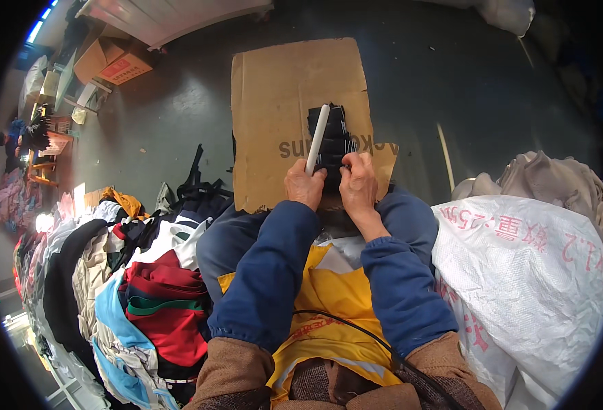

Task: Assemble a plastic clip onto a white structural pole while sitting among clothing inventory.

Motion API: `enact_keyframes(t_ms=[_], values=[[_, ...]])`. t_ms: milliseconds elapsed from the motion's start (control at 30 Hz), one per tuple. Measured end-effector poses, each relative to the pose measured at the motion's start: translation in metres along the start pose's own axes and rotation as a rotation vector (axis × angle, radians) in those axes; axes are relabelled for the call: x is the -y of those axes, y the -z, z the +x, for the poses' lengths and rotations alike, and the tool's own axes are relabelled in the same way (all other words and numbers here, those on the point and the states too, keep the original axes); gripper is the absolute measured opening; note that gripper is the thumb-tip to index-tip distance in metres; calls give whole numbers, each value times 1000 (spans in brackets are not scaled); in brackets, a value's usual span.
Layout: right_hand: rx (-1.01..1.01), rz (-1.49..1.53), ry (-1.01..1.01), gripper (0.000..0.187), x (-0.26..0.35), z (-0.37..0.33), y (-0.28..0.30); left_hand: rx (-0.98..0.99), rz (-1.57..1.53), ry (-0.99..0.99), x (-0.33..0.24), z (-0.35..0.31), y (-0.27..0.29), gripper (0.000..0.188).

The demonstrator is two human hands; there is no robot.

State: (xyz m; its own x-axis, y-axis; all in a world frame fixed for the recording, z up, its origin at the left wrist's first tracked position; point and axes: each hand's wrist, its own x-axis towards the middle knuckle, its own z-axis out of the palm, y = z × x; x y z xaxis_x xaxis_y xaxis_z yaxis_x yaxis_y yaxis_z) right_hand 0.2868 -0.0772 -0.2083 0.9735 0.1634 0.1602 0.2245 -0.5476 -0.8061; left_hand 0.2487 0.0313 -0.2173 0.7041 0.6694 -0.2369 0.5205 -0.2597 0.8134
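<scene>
A flat piece of brown cardboard (274, 89) rests across my knees. On it lies a black strip or stack of black pieces (331, 137) with white marks, its exact kind unclear. My left hand (305, 186) is closed round the lower end of a slim white stick (318, 137), which points away from me along the black pieces' left edge. The left thumb reaches the near end of the black pieces. At their lower right edge, my right hand (358, 184) pinches with thumb and bent fingers; the edge between those fingertips is mostly covered.
Heaped clothes (165, 301) in many colours crowd my left side. To my right stands a bulging white woven sack (520, 273), with beige fabric (547, 181) behind it. An open cardboard box (113, 61) sits far left. A thin pole (445, 156) lies on the grey floor. A black cable (356, 328) crosses my yellow apron.
</scene>
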Motion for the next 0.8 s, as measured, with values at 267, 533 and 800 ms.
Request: enact_keyframes(t_ms=[267, 533, 800], values=[[79, -137, 264, 15, -1, -10, -7, -33, -197, 40, 3, -8, 42, 37], [96, 61, 139, 21, 5, -39, 28, 10, -690, 131, -30, -116, 248, 16], [189, 176, 137, 20, 10, -103, 29, -54, -484, 327, 55, -267, 304, 14]])
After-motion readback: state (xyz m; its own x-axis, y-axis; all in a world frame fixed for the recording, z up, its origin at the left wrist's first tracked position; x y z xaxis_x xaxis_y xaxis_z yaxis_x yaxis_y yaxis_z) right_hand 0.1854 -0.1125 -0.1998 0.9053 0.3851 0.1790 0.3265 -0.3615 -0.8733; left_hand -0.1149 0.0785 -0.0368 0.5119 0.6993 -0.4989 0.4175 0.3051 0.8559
